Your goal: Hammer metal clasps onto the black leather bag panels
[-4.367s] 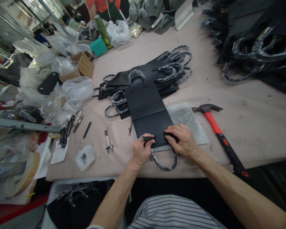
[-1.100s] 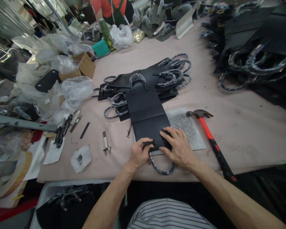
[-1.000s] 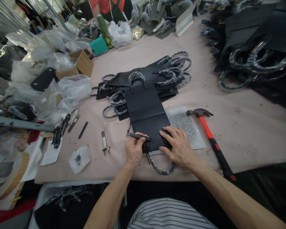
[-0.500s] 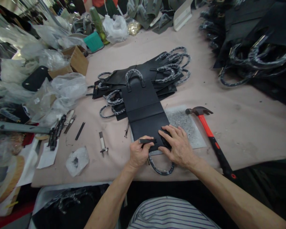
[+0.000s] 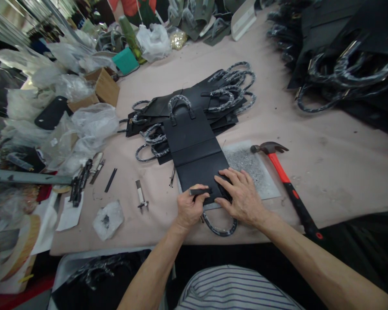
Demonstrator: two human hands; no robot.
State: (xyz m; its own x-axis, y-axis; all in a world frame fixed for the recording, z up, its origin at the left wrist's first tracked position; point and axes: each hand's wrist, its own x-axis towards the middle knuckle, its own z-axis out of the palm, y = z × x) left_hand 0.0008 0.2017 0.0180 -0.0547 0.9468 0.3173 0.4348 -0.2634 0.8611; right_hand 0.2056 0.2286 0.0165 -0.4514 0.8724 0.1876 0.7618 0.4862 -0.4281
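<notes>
A black bag panel (image 5: 192,150) with plastic-wrapped handles at both ends lies lengthwise in front of me. My left hand (image 5: 190,206) is closed around a dark flat bar (image 5: 199,191), which lies nearly level over the panel's near part. What the bar's tip touches is hard to make out. Beside it, my right hand (image 5: 241,196) rests on the panel's near right side, fingers spread. The near handle (image 5: 220,232) loops out below the hands. Under the panel, a pale, scuffed board (image 5: 254,172) shows at the right.
A claw hammer (image 5: 286,181) with a red and black grip lies to the right. More black bag pieces (image 5: 184,103) are stacked behind the panel. At left lie a slim metal tool (image 5: 140,196), a dark strip (image 5: 110,180) and a small plastic bag (image 5: 108,219). Another black pile (image 5: 339,64) fills the far right.
The camera view has shifted slightly. Both hands keep the same pose on the panel, and the left still grips the bar.
</notes>
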